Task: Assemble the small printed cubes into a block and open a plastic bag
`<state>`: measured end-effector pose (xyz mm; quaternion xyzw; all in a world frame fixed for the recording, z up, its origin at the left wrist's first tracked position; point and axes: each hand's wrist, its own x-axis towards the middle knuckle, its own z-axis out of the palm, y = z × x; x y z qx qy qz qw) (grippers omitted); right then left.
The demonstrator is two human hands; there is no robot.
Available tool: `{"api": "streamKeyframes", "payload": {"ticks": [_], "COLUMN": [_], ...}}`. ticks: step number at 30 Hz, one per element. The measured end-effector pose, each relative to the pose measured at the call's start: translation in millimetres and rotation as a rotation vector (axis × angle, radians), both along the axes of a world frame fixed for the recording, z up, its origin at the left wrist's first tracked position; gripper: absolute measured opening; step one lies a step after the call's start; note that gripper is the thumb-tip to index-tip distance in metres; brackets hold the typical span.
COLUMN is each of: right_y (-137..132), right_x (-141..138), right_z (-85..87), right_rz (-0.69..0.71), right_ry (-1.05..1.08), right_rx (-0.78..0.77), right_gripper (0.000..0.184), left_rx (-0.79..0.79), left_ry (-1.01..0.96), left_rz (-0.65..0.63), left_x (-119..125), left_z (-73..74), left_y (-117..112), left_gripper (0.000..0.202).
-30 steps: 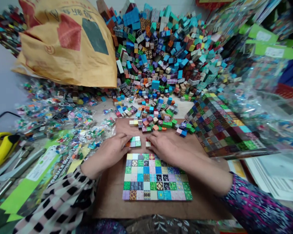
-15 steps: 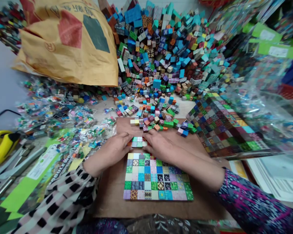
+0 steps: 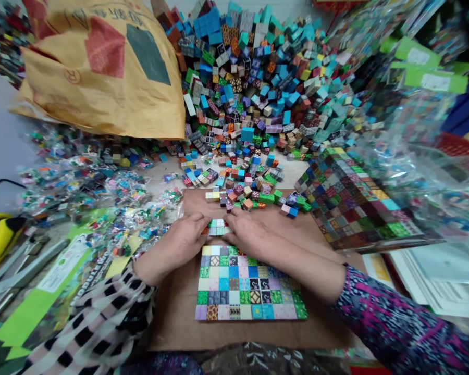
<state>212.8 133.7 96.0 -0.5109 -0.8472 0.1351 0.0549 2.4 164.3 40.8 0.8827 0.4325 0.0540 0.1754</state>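
Note:
My left hand (image 3: 179, 240) and my right hand (image 3: 245, 233) face each other over a brown board (image 3: 172, 317). Between their fingertips they pinch a short block of small printed cubes (image 3: 218, 227), pale green and white on top. The fingers cover both ends of this block. Just nearer to me lies a flat array of cubes (image 3: 234, 284), set edge to edge in rows, with patterned faces in green, blue, pink and black. My right forearm passes over its far right part and hides some cubes.
Loose cubes (image 3: 250, 195) lie beyond my hands, before a tall heap of cubes (image 3: 254, 88). A yellow sack (image 3: 101, 99) stands at the back left, with small bagged pieces (image 3: 128, 187) below it. At right leans a cube-patterned package (image 3: 359, 203); a yellow-handled tool (image 3: 0, 239) lies far left.
The whole view has shifted slightly. My right hand has edged a little to the left, so less of the block shows between my hands. The flat array has stayed in place.

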Motion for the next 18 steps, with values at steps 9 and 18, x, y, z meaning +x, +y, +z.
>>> {"api": "streamKeyframes", "payload": {"ticks": [9, 18], "right_y": [-6.3, -5.0], "right_x": [9.9, 7.5], "right_z": [7.8, 32.7], "right_rz": [0.002, 0.044], "right_ry": [0.015, 0.011], "right_rx": [0.099, 0.045], "right_gripper": [0.025, 0.024], "left_rx": [0.007, 0.046], "left_ry": [-0.001, 0.124], "left_rz": [0.017, 0.043], "left_x": [-3.4, -18.5], "left_z": [-2.8, -2.8], "left_y": [1.1, 0.3], "left_gripper": [0.038, 0.031]}}
